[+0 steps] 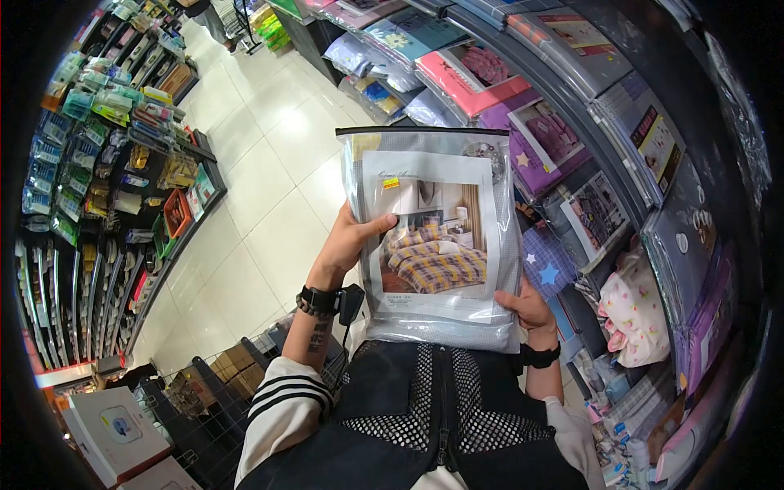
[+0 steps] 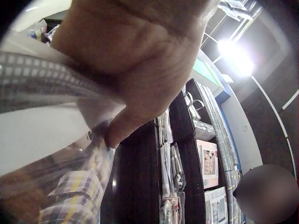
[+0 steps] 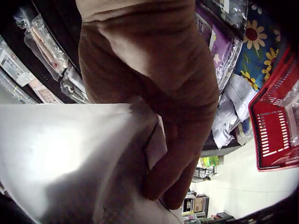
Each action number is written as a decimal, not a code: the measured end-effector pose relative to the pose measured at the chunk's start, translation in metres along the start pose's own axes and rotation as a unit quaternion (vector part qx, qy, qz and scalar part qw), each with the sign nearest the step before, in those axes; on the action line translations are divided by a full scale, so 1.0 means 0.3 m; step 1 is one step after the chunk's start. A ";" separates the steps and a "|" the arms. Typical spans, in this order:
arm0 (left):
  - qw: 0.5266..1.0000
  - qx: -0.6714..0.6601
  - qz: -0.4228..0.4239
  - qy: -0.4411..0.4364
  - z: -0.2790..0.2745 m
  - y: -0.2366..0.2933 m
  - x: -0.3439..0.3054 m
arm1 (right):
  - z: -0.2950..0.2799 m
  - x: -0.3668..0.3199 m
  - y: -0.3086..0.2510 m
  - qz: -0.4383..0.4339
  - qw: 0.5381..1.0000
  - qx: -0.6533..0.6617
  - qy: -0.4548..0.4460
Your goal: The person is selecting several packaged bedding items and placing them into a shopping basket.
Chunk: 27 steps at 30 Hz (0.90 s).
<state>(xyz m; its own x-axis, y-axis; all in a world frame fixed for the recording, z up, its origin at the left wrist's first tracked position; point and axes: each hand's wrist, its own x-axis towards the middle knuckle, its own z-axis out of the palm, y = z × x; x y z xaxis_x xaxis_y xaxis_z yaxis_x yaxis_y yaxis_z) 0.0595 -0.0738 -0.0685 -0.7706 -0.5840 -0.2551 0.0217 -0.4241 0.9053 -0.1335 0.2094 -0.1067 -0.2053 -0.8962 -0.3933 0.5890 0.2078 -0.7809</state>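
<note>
A clear plastic bedding package [image 1: 437, 245] with a dark top edge and a picture of a plaid bed is held upright before the body in the head view. My left hand [image 1: 355, 237] grips its left side, thumb on the front, fingers behind. Lower down on the right edge, my right hand [image 1: 527, 306] pinches it with the thumb in front. In the left wrist view the left hand [image 2: 135, 60] has its thumb against the plastic of the package [image 2: 74, 196]. The right wrist view shows the right hand [image 3: 154, 88] at the package's pale surface [image 3: 56, 154], fingers partly behind it.
Shelves of packaged bedding [image 1: 474, 77] run along the right, with a spotted white bundle [image 1: 637, 310]. Racks of small goods [image 1: 106, 163] stand left across a tiled floor [image 1: 253, 180]. White boxes [image 1: 118, 433] sit lower left. A red basket [image 3: 275, 121] shows in the right wrist view.
</note>
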 end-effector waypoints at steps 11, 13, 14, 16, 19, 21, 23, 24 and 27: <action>1.000 -0.010 0.000 0.017 0.000 -0.016 -0.009 | 0.018 -0.013 -0.007 -0.015 1.000 -0.018 -0.003; 1.000 -0.009 0.011 0.021 -0.001 -0.024 -0.012 | 0.023 -0.015 -0.011 -0.016 1.000 -0.024 0.002; 1.000 -0.010 0.010 0.018 -0.002 -0.024 -0.013 | 0.025 -0.015 -0.014 -0.018 0.999 -0.026 0.000; 1.000 -0.024 0.007 0.007 -0.004 -0.023 -0.016 | 0.022 -0.018 -0.013 -0.021 0.999 -0.029 0.001; 0.999 -0.030 0.019 0.020 0.000 -0.029 -0.024 | 0.010 -0.016 -0.010 -0.017 0.999 -0.043 -0.012; 0.999 -0.029 0.024 0.020 -0.007 -0.042 -0.026 | 0.008 -0.016 -0.014 -0.028 0.997 -0.063 -0.034; 0.999 -0.027 0.028 0.022 -0.014 -0.053 -0.025 | 0.006 -0.017 -0.015 -0.029 0.997 -0.062 -0.040; 0.999 -0.028 0.028 0.019 -0.018 -0.057 -0.028 | 0.007 -0.019 -0.013 -0.030 0.997 -0.062 -0.047; 0.999 -0.027 0.030 0.017 -0.016 -0.059 -0.032 | -0.001 -0.018 -0.007 -0.025 0.996 -0.073 -0.054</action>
<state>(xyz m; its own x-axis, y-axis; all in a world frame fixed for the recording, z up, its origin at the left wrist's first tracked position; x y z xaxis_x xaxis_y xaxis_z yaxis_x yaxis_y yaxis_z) 0.0696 -0.0639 -0.0838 -0.7445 -0.6324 -0.2139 0.1020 -0.4244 0.8997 -0.1339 0.2140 -0.1031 -0.1422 -0.9422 -0.3035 0.4592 0.2088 -0.8635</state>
